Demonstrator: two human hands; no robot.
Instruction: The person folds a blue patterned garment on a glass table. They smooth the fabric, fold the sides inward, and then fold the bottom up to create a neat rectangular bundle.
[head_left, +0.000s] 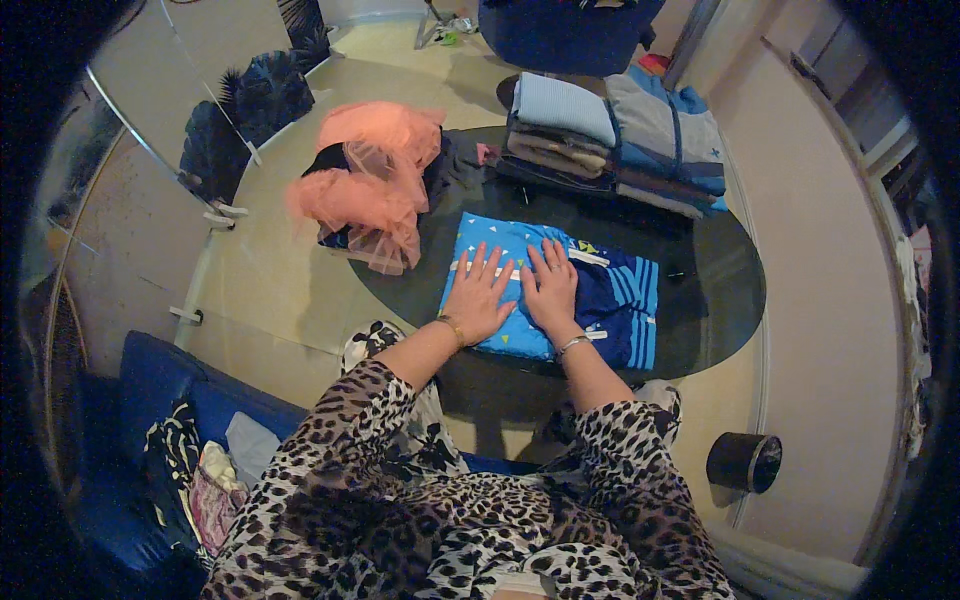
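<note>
Both hands rest palm down on a partly folded garment (517, 229), bright blue with small triangles. My left hand (478, 296) lies on its left half, fingers apart, near a white stripe across the cloth. On its right side is my right hand (553, 289), also flat with spread fingers. To the right, touching the bright blue cloth, is a navy part with light blue stripes (643, 311); I cannot tell whether it is the same garment. All this lies on a dark oval table (712, 300). Neither hand grips anything.
Folded clothes stand in a stack (562, 112) at the table's back, beside another pile with a grey and blue garment (652, 127). Peach tulle (375, 187) hangs over the left edge. A blue sofa (157, 382) holds loose clothes at left. A black bin (731, 461) stands right.
</note>
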